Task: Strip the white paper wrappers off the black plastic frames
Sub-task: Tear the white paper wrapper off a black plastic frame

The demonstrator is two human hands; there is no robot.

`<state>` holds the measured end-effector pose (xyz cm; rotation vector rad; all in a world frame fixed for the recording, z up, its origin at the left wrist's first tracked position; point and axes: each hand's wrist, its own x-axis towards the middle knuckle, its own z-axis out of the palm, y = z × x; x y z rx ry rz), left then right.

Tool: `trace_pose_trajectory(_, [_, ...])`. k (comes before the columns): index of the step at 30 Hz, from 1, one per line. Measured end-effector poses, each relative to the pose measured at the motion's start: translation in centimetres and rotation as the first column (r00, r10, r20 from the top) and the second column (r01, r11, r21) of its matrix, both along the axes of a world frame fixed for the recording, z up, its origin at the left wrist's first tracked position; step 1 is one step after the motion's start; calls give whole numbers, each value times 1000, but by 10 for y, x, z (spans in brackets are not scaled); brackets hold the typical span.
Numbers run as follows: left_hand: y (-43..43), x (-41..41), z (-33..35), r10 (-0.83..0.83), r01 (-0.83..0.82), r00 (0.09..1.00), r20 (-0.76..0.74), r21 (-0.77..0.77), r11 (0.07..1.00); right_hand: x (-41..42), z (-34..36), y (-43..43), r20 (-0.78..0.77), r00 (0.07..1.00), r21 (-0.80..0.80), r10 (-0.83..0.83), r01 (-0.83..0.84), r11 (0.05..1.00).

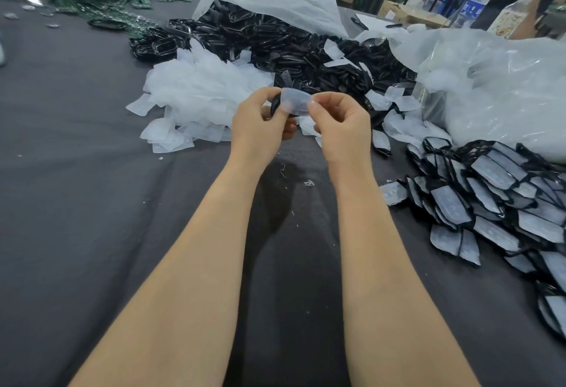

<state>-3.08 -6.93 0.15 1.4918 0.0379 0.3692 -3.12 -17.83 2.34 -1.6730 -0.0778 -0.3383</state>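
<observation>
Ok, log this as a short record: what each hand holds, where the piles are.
Left hand: grips black plastic frame
Right hand: fingers pinch white paper wrapper on that frame
Stripped: heap of loose white wrappers, beyond left hand
Bare: heap of black frames, farther back
To do: pile of wrapped black frames, right side
Surface: dark grey cloth

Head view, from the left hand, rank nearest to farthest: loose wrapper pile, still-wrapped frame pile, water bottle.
1. The loose wrapper pile, just left of the left hand.
2. The still-wrapped frame pile, on the right side.
3. The water bottle, far back right.
</observation>
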Motion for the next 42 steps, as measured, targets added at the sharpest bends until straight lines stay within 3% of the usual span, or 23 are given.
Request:
trace_pose_trajectory(4, [0, -1, 2, -60, 59, 998, 13, 45, 997, 3, -4, -2, 47, 998, -194, -48, 56, 979])
trace_pose_trajectory(12, [-2, -3, 3, -115, 112, 992, 45, 53, 992, 4, -9, -1, 113, 988, -233, -104, 128, 964])
trace_pose_trajectory(20, [-2, -4, 4, -89, 88, 996, 8, 53, 995, 1, -11, 3, 113, 983, -194, -144, 164, 967])
trace_pose_trajectory(30, [-1, -2, 2, -83, 84, 996, -10, 133, 988, 6, -14, 2, -21, 988, -60, -151, 150, 987])
trace_pose_trajectory(34, [0, -2, 2, -76, 77, 997, -21, 73, 994, 12, -15, 1, -128, 990, 126, -57, 74, 989])
trace_pose_trajectory(42, [-1, -4, 3, -93, 94, 995, -34, 49, 994, 14, -15, 0, -142, 990, 178, -8, 34, 983])
